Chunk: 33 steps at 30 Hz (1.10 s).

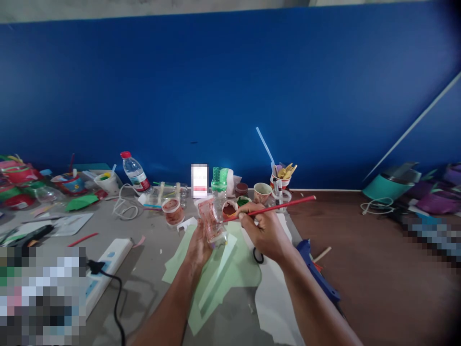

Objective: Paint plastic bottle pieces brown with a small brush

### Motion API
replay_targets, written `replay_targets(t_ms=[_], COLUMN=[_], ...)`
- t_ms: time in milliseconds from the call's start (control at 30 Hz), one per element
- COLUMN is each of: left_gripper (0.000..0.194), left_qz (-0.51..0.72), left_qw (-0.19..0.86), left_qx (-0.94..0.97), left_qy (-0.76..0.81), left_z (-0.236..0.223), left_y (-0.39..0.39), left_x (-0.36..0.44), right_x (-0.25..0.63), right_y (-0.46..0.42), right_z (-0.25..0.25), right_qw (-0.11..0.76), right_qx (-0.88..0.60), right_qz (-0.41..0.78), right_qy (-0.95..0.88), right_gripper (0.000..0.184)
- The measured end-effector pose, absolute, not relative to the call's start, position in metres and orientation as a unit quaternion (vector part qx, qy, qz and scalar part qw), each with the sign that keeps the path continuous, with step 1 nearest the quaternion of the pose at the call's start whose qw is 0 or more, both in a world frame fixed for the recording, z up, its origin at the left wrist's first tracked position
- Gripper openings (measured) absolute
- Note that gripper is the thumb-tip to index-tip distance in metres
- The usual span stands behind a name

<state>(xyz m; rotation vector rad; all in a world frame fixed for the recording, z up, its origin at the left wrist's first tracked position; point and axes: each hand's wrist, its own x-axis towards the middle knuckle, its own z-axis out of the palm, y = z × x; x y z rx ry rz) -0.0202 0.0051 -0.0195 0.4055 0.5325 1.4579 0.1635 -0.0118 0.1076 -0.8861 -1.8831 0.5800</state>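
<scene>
My left hand (199, 247) is closed around a clear plastic bottle (210, 216) smeared with reddish-brown paint, held tilted above pale green paper sheets (237, 269). In my right hand (264, 230) a paintbrush (291, 203) with a long red handle is pinched, its tip end pointing left at the bottle's side; whether it touches cannot be told. Just behind the brush stands a small cup of brown paint (229, 209), with green paint (244, 201) in another cup beside it. A green-painted bottle part (219, 180) stands further back.
A brown-smeared tub (173, 212) and a water bottle (135, 172) stand left. A power strip (111, 262) with a black cord lies front left. Behind my right hand are a paper cup (262, 193) and a tool cup (281, 181). A blue tool (317, 274) lies right.
</scene>
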Motion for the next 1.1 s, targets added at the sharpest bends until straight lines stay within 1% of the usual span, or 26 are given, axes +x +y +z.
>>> replay_targets(t_ms=[100,167,300,433,600,767,867,1000,1100], left_gripper=[0.037,0.037,0.034,0.035,0.035,0.035,0.034,0.039,0.042], left_qz=[0.65,0.641,0.667,0.666,0.664,0.669,0.678,0.66,0.651], left_qw=[0.692,0.699,0.678,0.68,0.692,0.683,0.669,0.688,0.694], left_qx=[0.2,0.195,0.172,0.167,0.156,0.157,0.166,0.176,0.182], left_qy=[0.243,0.251,0.257,0.257,0.239,0.249,0.257,0.245,0.249], left_z=[-0.019,-0.02,-0.022,-0.023,-0.025,-0.021,-0.016,-0.014,-0.018], left_y=[0.005,0.005,0.005,0.006,0.007,0.005,0.004,0.003,0.004], left_x=[-0.02,-0.02,-0.021,-0.022,-0.022,-0.021,-0.02,-0.021,-0.022], right_x=[0.164,0.163,0.161,0.161,0.16,0.159,0.161,0.162,0.161], right_y=[-0.014,-0.016,-0.016,-0.018,-0.019,-0.02,-0.019,-0.016,-0.013], right_z=[0.109,0.109,0.108,0.109,0.11,0.109,0.109,0.108,0.105], right_qw=[0.456,0.46,0.455,0.431,0.445,0.422,0.434,0.473,0.502], right_qx=[-0.361,-0.366,-0.358,-0.359,-0.351,-0.342,-0.357,-0.398,-0.399], right_qz=[0.248,0.235,0.2,0.214,0.194,0.215,0.211,0.202,0.206], right_qy=[-0.774,-0.774,-0.79,-0.799,-0.801,-0.812,-0.8,-0.76,-0.739], right_gripper=[0.02,0.019,0.019,0.021,0.021,0.019,0.02,0.02,0.021])
